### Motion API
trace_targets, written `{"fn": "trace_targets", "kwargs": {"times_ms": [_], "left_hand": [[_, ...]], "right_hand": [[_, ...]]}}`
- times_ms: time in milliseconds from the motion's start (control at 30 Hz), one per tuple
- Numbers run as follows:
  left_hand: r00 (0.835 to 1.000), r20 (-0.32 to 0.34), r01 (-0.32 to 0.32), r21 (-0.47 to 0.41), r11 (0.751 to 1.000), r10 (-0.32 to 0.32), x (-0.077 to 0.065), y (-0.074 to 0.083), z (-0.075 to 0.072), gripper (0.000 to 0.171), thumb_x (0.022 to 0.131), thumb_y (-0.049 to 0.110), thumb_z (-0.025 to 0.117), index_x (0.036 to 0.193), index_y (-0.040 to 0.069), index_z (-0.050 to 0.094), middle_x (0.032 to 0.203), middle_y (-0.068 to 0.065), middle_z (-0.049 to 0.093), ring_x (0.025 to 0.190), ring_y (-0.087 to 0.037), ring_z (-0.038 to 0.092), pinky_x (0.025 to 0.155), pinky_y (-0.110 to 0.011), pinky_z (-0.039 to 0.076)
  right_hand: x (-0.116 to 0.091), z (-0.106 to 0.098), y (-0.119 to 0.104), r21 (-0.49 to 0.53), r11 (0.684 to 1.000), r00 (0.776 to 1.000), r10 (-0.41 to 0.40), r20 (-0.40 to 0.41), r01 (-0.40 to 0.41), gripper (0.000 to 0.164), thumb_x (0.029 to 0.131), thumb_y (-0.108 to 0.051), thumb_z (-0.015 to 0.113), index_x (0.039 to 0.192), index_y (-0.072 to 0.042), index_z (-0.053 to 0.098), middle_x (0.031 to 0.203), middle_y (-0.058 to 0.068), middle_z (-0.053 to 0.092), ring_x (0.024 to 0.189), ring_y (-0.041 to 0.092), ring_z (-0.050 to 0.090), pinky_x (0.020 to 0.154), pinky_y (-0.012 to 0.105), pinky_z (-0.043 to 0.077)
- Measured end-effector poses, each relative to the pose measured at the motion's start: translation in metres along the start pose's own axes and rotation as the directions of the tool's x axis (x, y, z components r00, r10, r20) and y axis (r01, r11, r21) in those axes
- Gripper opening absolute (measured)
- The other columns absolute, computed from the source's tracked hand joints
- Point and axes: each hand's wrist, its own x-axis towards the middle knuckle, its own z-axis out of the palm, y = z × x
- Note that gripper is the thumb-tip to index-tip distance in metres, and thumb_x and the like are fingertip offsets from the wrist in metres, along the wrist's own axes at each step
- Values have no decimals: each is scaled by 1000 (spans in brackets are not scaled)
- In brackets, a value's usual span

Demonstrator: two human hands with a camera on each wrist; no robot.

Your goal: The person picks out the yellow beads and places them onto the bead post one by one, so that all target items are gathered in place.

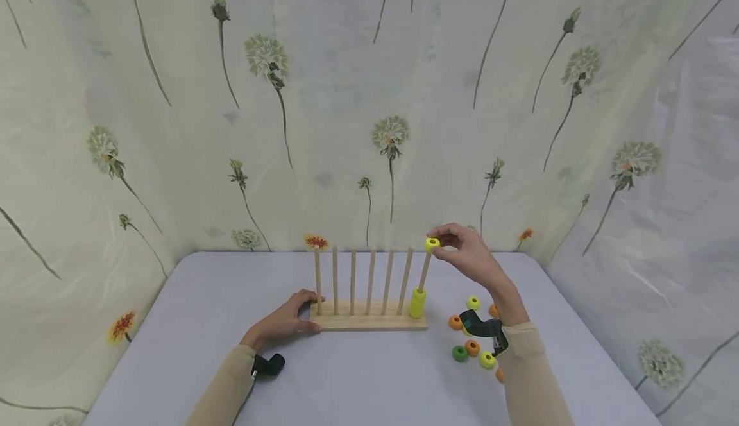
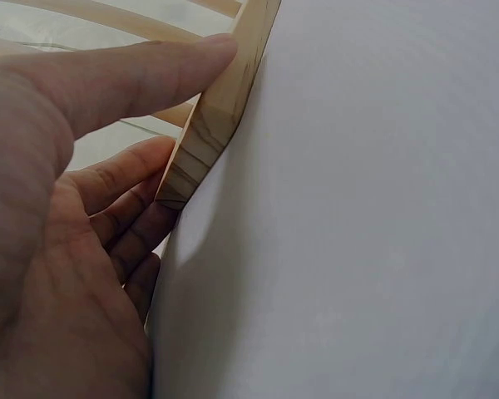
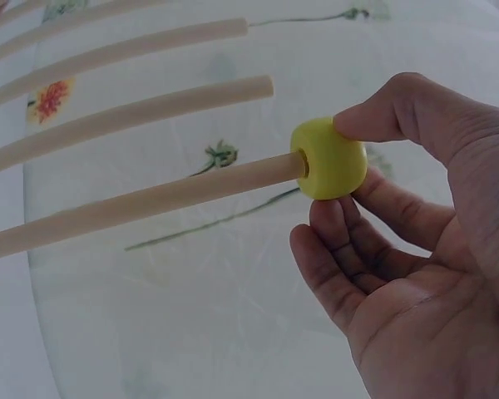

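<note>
A wooden peg rack (image 1: 372,324) with a row of upright pegs stands on the table. My left hand (image 1: 287,319) grips the left end of its base, and in the left wrist view the thumb (image 2: 150,79) lies on one side of the wood with the fingertips at the other. My right hand (image 1: 466,256) pinches a yellow bead (image 3: 328,158) at the top of the rightmost peg (image 3: 166,199). The peg's tip sits in the bead's hole. Lower on that same peg, yellow beads (image 1: 417,304) are stacked at the base.
Loose beads lie to the right of the rack, among them a green bead (image 1: 459,353), an orange bead (image 1: 472,348) and a yellow bead (image 1: 487,360). The right forearm partly covers this group. A flower-printed curtain (image 1: 335,124) hangs behind the white table (image 1: 369,381).
</note>
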Motion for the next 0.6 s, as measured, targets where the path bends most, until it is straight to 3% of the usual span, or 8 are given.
{"fn": "trace_targets", "kwargs": {"times_ms": [367, 600], "left_hand": [[1000, -10, 10, -2, 1000, -10, 1, 0, 0, 61, 75, 34, 82, 127, 20, 54, 143, -7, 42, 142, -33, 27, 116, -59, 18], [1000, -7, -6, 24, 1000, 6, 1, -1, 1, 62, 75, 35, 81, 129, 18, 54, 141, -6, 43, 141, -33, 29, 115, -59, 20]], "right_hand": [[2, 2, 1, 0, 1000, 1000, 1, 17, -1, 30, 92, -11, 65, 120, -3, 58, 121, 14, 60, 108, 26, 60, 83, 18, 50], [-7, 2, -28, -29, 1000, 1000, 8, 28, -7, 30, 92, -5, 62, 120, 4, 56, 121, 20, 59, 109, 32, 59, 82, 17, 49]]}}
